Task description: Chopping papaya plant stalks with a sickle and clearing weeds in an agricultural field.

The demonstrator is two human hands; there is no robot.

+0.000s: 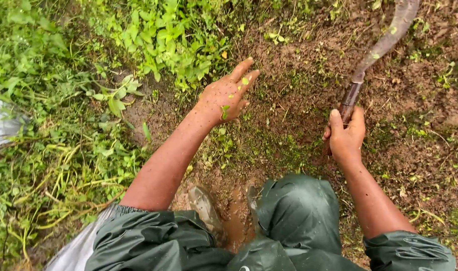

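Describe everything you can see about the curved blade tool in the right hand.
The tool is a sickle-like blade with a dark, reddish-brown handle. The blade looks like dull grey metal, smeared with mud and bits of leaf. It rises from the handle, curving up and right until it leaves the frame at the top. The right hand is closed around the handle's lower end, thumb lying along it. The tool is held over bare, wet brown soil; whether the blade touches the soil cannot be told.
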